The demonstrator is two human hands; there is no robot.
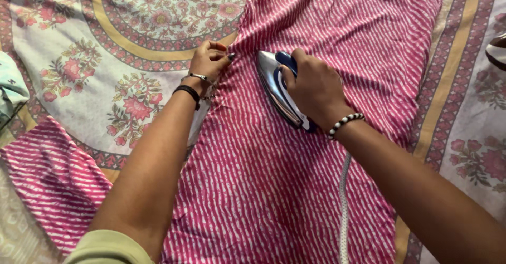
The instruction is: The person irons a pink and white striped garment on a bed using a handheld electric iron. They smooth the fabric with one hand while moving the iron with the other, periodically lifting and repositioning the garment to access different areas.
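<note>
Pink striped cloth [295, 190] under iron-gripping right hand [313, 87], left hand [210, 59] pinching its edge

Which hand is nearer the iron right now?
Right. The right hand grips the iron by its blue handle, on the pink striped cloth. The left hand pinches the cloth's edge just left of the iron's tip, not touching it.
</note>
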